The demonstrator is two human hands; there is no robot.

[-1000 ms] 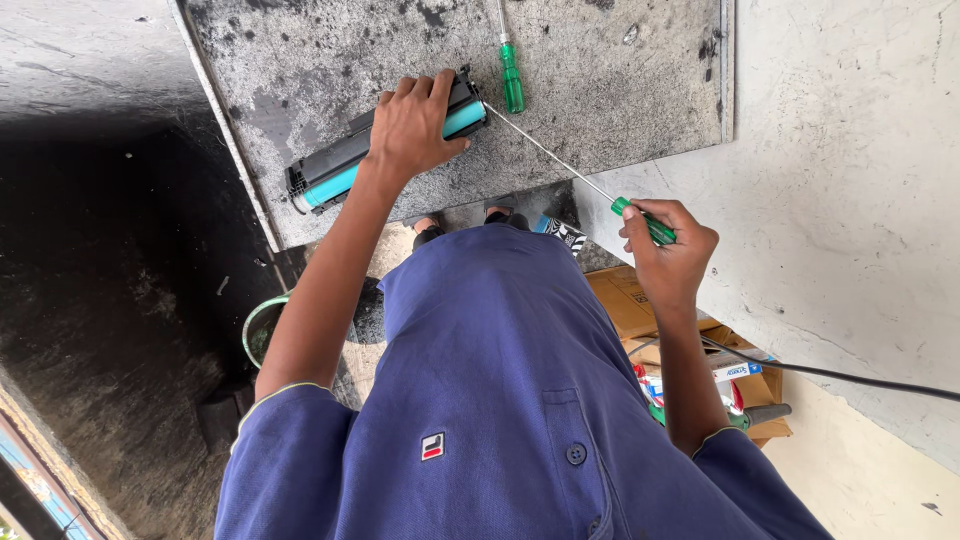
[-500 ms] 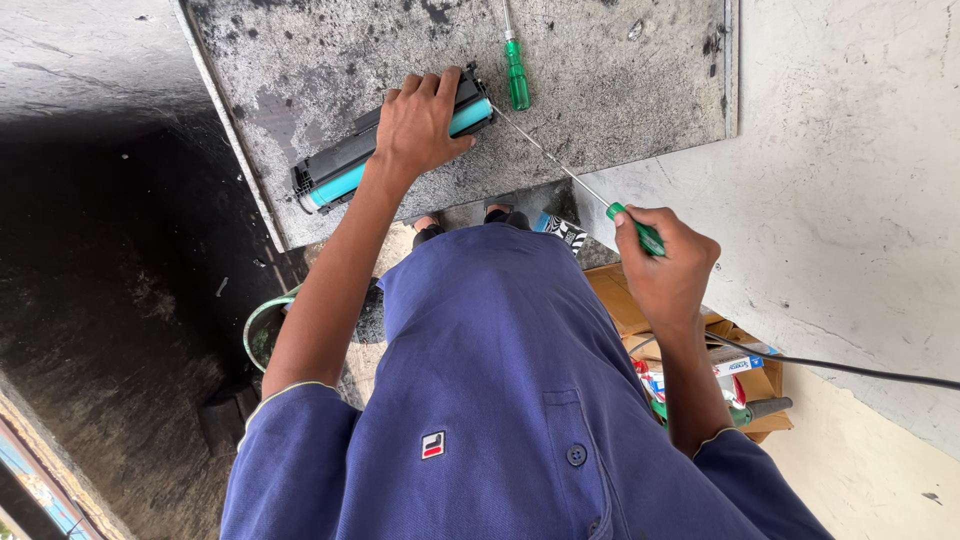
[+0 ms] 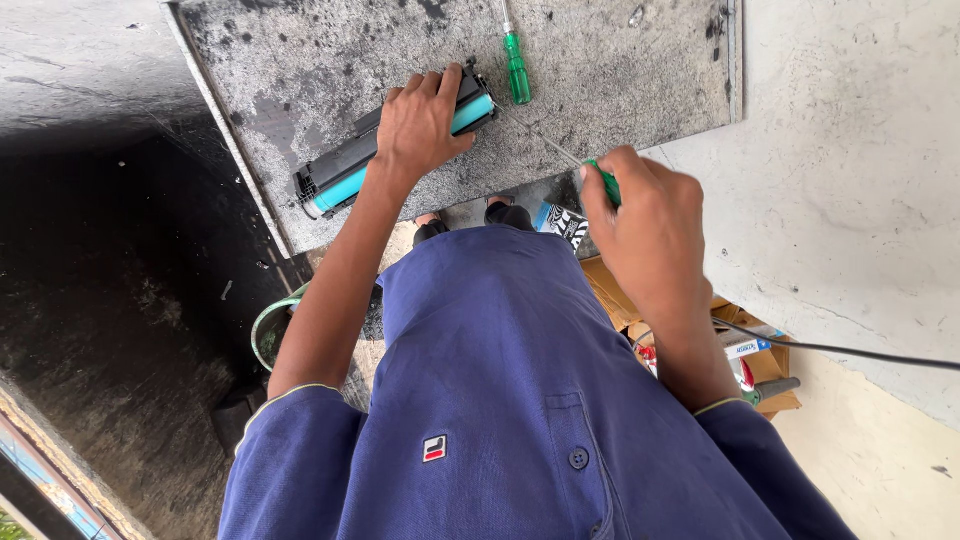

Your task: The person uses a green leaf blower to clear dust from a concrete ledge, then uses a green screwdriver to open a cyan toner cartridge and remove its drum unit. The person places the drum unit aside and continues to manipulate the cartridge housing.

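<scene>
My left hand [image 3: 420, 125] presses down on a black toner cartridge [image 3: 335, 180] with a teal strip, which lies on a stained grey slab [image 3: 620, 60]. In my right hand [image 3: 650, 220] is a screwdriver with a green handle [image 3: 603, 183]. Its thin shaft points toward the cartridge's right end. A second green-handled screwdriver [image 3: 517, 65] lies loose on the slab just beyond the cartridge. My blue shirt fills the lower part of the view.
A cardboard box [image 3: 765, 365] with small packets and tools sits under my right arm. A black cable [image 3: 850, 350] runs across the pale concrete at the right. A green bucket rim [image 3: 262, 330] shows beside the dark floor at the left.
My right hand has risen and moved left, closer to the cartridge, with the screwdriver in it. My left hand has stayed on the cartridge.
</scene>
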